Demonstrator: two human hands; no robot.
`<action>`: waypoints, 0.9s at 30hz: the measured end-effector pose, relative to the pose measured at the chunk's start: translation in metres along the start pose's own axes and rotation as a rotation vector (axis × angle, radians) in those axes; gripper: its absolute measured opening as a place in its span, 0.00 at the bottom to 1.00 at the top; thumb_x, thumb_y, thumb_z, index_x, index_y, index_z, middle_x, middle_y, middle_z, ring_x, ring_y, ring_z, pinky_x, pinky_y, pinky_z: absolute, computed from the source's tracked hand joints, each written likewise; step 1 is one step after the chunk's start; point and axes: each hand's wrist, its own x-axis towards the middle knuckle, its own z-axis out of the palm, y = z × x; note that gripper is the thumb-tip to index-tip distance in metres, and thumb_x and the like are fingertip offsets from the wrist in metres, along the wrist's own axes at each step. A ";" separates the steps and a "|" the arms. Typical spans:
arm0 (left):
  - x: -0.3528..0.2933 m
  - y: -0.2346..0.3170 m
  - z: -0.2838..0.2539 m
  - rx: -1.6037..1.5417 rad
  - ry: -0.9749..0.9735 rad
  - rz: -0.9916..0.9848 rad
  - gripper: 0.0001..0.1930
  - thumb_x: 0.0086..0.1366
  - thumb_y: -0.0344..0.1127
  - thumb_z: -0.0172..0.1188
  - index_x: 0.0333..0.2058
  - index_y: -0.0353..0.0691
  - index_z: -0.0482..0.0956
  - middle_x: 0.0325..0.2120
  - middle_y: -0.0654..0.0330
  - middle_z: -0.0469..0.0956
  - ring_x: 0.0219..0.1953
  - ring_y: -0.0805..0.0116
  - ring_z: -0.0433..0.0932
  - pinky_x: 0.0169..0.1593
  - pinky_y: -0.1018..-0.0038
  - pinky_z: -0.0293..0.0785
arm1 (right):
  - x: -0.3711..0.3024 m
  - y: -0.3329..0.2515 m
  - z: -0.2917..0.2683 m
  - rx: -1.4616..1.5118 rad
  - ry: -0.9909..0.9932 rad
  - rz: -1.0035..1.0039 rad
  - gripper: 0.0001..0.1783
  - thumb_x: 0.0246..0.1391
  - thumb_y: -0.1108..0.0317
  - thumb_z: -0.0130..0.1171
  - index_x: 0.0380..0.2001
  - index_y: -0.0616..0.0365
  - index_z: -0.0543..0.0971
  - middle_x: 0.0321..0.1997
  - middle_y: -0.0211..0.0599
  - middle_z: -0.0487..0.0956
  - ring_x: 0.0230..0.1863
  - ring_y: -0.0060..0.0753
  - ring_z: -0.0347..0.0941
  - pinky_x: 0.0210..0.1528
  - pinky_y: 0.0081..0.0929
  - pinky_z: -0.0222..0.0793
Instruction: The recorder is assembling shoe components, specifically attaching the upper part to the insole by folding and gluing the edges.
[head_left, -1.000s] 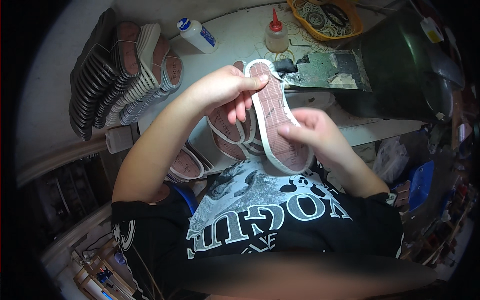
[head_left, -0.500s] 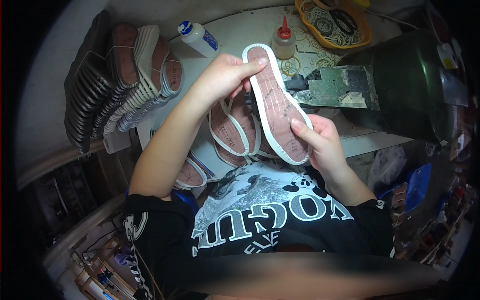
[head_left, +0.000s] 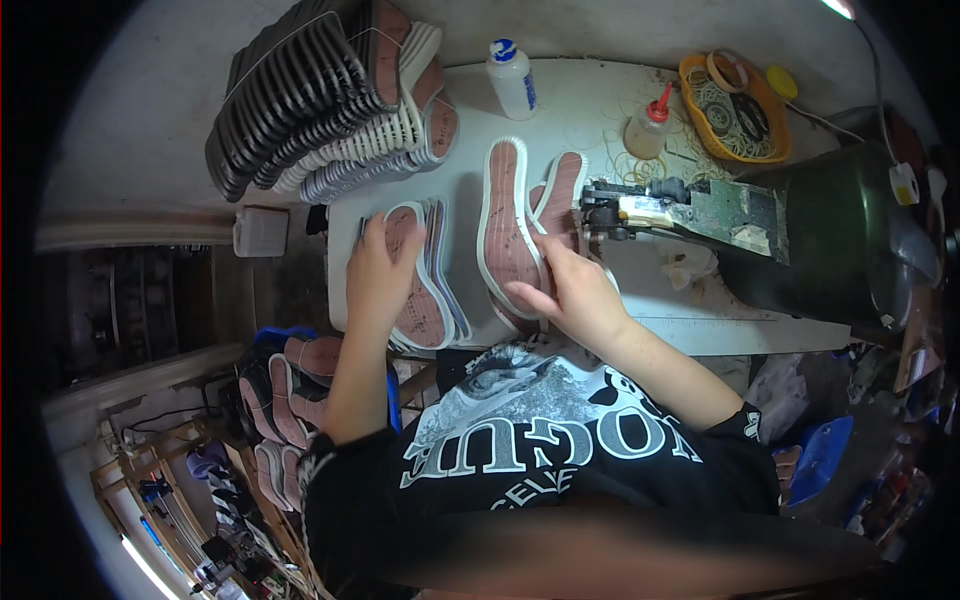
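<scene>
On the table, a white-edged, pinkish insole [head_left: 510, 255] lies on a small pile of similar ones. My right hand [head_left: 580, 300] rests at its right edge, thumb stretched over the lower part and index finger apart along the side; the other fingers are partly hidden. To the left is a stack of insoles [head_left: 424, 310] with white and grey-blue edges. My left hand [head_left: 380, 275] is over the left side of its top piece, fingers spread and slightly blurred, so whether they touch is unclear. A crossing insole [head_left: 566, 195] shows under the pile's right side.
A machine arm [head_left: 690, 215] reaches in from a dark green body [head_left: 830, 240] at right, close to the pile. Farther back stand a white bottle [head_left: 513, 85], a red-tipped glue bottle [head_left: 649, 130] and a yellow basket [head_left: 740, 150] of bands. Tied bundles of insoles [head_left: 310, 100] sit back left.
The insole I held up in both hands now lies on the pile. My left hand has let go and moved left to the stack; my right hand has moved left and down with the insole.
</scene>
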 end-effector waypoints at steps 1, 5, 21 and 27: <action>-0.015 -0.025 0.006 0.537 0.191 0.019 0.36 0.60 0.56 0.56 0.53 0.26 0.65 0.52 0.40 0.67 0.56 0.50 0.66 0.58 0.59 0.59 | -0.006 0.010 0.010 -0.086 -0.002 -0.062 0.20 0.48 0.59 0.62 0.37 0.63 0.70 0.34 0.47 0.74 0.35 0.46 0.74 0.35 0.38 0.72; -0.049 -0.062 0.032 0.349 0.109 -0.234 0.43 0.53 0.57 0.61 0.56 0.26 0.60 0.62 0.37 0.51 0.66 0.41 0.43 0.64 0.45 0.33 | -0.012 0.003 0.013 -0.172 -0.181 0.008 0.17 0.48 0.65 0.60 0.39 0.63 0.72 0.33 0.45 0.73 0.37 0.46 0.73 0.36 0.38 0.72; -0.020 0.098 0.026 -1.257 -0.232 0.108 0.28 0.53 0.27 0.66 0.50 0.33 0.62 0.44 0.55 0.73 0.47 0.69 0.73 0.51 0.73 0.69 | -0.008 0.003 -0.051 1.311 -0.141 0.431 0.18 0.64 0.60 0.47 0.40 0.68 0.75 0.28 0.35 0.78 0.25 0.21 0.76 0.27 0.16 0.71; -0.006 0.145 0.057 -1.435 -0.656 -0.035 0.16 0.59 0.27 0.61 0.46 0.32 0.71 0.40 0.58 0.77 0.41 0.74 0.76 0.46 0.78 0.72 | -0.015 0.028 -0.048 1.439 -0.269 0.237 0.30 0.56 0.48 0.57 0.49 0.66 0.72 0.43 0.34 0.76 0.44 0.22 0.71 0.47 0.22 0.67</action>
